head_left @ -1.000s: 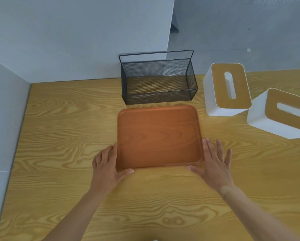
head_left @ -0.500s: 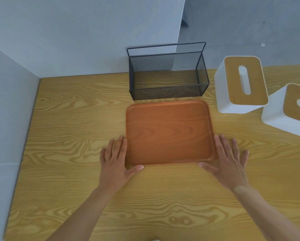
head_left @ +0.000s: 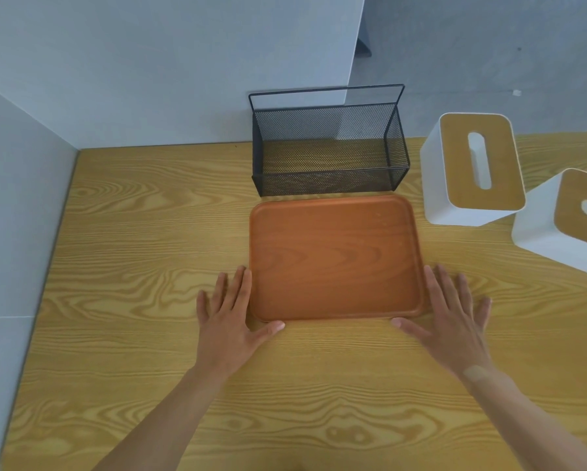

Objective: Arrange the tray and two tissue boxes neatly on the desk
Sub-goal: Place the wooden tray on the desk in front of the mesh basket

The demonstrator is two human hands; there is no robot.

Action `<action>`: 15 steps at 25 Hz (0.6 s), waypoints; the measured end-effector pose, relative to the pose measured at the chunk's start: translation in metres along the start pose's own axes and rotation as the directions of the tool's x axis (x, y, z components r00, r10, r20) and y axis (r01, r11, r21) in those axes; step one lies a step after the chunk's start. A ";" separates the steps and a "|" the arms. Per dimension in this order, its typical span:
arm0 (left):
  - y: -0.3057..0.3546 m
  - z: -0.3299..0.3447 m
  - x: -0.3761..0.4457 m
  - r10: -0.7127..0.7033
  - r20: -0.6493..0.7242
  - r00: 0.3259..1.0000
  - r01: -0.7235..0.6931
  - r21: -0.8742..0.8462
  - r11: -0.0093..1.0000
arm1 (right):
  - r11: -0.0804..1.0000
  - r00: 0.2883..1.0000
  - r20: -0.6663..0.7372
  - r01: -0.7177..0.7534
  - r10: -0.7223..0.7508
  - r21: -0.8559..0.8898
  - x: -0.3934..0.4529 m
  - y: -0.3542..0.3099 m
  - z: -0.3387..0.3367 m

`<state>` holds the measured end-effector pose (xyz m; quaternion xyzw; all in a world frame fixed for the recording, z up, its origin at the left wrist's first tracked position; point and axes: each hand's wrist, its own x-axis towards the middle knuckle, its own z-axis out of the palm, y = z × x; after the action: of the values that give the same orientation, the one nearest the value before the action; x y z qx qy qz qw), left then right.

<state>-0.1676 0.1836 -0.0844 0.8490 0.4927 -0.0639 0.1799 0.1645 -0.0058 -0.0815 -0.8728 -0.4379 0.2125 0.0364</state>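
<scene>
Lying mid-desk (head_left: 149, 232), tray (head_left: 334, 256) squared, long axis 9-to-3, flat spread left hand (head_left: 229, 321) and right hand (head_left: 451, 324) flanking near corners, gripping nothing; tissue boxes (head_left: 472, 168) at 2 o'clock.

No legible text, label, brand, number or sign appears on any visible surface. The tray (head_left: 334, 256), both tissue boxes (head_left: 473, 168) (head_left: 563, 222), the mesh basket (head_left: 329, 147) and the counter (head_left: 149, 232) carry no readable markings.

Wooden desk (head_left: 149, 232) — tray (head_left: 334, 256), mesh basket (head_left: 329, 154), two tissue boxes (head_left: 472, 168) (head_left: 563, 222).
</scene>
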 end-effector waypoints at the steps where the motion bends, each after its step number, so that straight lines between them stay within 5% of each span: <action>1: 0.000 0.000 0.000 -0.005 -0.001 1.000 0.005 0.000 1.000 | 1.000 1.000 0.000 0.000 0.000 -0.002 0.000 0.001 0.000; 15: -0.004 -0.001 0.006 -0.012 -0.012 1.000 0.012 -0.018 1.000 | 1.000 0.999 -0.035 -0.014 0.014 0.007 0.003 -0.006 0.002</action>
<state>-0.1682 0.1911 -0.0866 0.8447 0.4995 -0.0551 0.1842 0.1606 0.0005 -0.0830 -0.8792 -0.4305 0.1990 0.0455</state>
